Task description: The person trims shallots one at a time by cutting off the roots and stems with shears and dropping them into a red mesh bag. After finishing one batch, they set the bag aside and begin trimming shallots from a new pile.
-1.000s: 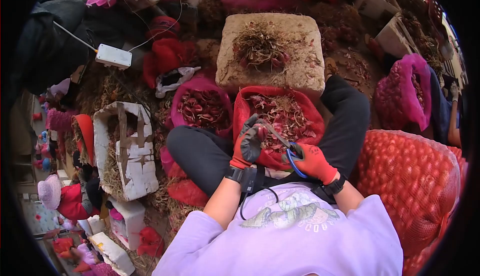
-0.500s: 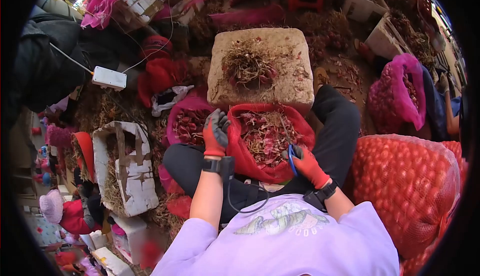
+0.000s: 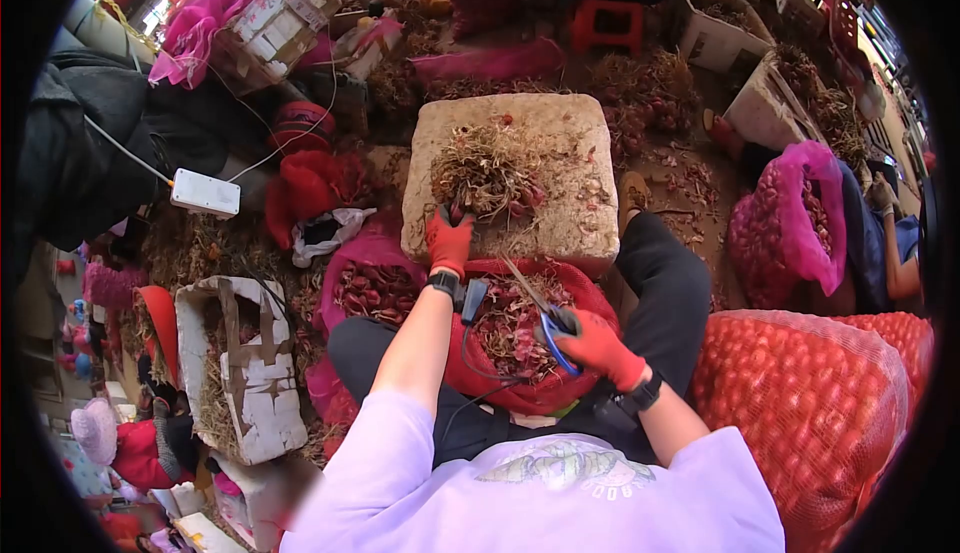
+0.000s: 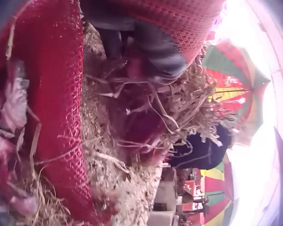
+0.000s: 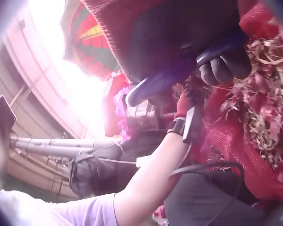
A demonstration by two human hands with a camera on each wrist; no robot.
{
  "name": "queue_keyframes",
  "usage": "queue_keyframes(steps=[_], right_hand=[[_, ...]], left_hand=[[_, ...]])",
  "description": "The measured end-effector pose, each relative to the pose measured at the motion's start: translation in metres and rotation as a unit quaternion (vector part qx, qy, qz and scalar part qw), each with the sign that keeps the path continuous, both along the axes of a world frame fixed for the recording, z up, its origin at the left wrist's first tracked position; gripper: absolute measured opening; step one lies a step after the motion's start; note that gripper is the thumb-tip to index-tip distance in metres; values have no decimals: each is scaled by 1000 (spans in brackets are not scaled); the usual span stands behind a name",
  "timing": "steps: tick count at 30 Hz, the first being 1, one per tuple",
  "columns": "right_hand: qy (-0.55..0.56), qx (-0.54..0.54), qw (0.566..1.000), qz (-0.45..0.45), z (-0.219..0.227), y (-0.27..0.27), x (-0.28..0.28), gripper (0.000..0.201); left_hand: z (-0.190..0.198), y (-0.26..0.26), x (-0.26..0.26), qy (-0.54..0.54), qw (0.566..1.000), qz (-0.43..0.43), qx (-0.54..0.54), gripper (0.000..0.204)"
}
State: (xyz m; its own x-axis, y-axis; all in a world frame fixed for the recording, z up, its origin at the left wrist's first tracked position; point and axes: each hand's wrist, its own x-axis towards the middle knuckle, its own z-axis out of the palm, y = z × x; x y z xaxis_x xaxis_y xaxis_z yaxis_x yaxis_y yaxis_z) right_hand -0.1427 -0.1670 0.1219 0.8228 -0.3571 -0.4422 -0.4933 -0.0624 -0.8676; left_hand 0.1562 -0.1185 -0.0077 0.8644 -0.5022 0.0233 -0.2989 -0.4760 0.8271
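Observation:
My left hand [image 3: 448, 241], in a red glove with dark fingers, reaches to the near edge of a heap of dried-top shallots [image 3: 488, 168]. The heap lies on a dirty foam block [image 3: 575, 138]. In the left wrist view its curled fingers [image 4: 162, 61] pinch a blurred reddish shallot [image 4: 135, 65] beside the dry stalks. My right hand [image 3: 602, 345], gloved alike, grips blue-handled scissors [image 3: 528, 285] over an open red mesh bag [image 3: 592, 298]. The blades point up and left, toward the block. Trimmed skins and stalks [image 3: 505, 338] fill that bag.
A pink bag [image 3: 330, 283] of shallots stands left of the red one. Full red mesh sacks [image 3: 790, 403] crowd the right side. Further left are a broken white foam box [image 3: 265, 393] and a hanging white power strip [image 3: 206, 193]. Other people sit around.
My left hand first came near the scissors with a shallot, moved left toward the pink bag, then reached forward to the heap. The right hand keeps the scissors over the red bag.

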Motion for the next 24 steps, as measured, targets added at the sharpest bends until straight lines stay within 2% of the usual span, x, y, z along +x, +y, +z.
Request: queue_keyframes(steps=[1, 2, 3, 4, 5, 6, 7, 9, 10, 12, 15, 16, 19, 21, 23, 24], right_hand=[[-43, -26, 999, 3, -5, -7, 16, 37], [-86, -53, 995, 7, -18, -14, 35, 40], [-70, -98, 992, 25, -33, -21, 60, 46], [-106, 18, 994, 29, -22, -27, 80, 49], [-42, -39, 997, 43, -22, -35, 102, 53], [-58, -44, 996, 41, -40, -44, 121, 58], [-42, -99, 992, 61, -47, -54, 135, 67], [30, -324, 945, -23, -97, -71, 156, 76], [41, -321, 945, -37, -96, -76, 159, 78], [62, -317, 945, -61, -94, -84, 162, 82], [12, -213, 977, 20, -110, -95, 152, 78], [0, -167, 984, 67, -58, -80, 135, 67], [-65, 56, 996, 32, -43, -53, 80, 49], [-7, 110, 993, 37, -6, -30, 43, 37], [-33, 53, 997, 50, -18, -11, 13, 35], [7, 86, 996, 12, -18, -3, 2, 33]], left_hand=[[-1, 4, -3, 6, 1000, 2, 6, 42], [-24, 9, -3, -63, 997, 23, -44, 40], [-16, 18, -11, -34, 998, 5, -49, 39], [5, 28, -22, -7, 998, -12, -54, 38], [17, 35, -29, 20, 998, -30, -61, 37], [1, 40, -26, -19, 994, -37, -102, 28], [4, 51, -28, 49, 992, -18, -115, 25], [21, 75, -34, 184, 973, 17, -140, 19], [39, 85, -41, 292, 937, 15, -189, 21], [39, 106, -44, 351, 916, 22, -191, 23], [51, 119, -54, 398, 893, 7, -209, 27], [57, 119, -59, 403, 889, 6, -218, 28], [48, 128, -64, 419, 873, -24, -249, 32], [41, 135, -69, 423, 865, -54, -264, 35], [43, 138, -77, 420, 863, -89, -268, 36], [46, 136, -82, 431, 859, -78, -263, 36]])
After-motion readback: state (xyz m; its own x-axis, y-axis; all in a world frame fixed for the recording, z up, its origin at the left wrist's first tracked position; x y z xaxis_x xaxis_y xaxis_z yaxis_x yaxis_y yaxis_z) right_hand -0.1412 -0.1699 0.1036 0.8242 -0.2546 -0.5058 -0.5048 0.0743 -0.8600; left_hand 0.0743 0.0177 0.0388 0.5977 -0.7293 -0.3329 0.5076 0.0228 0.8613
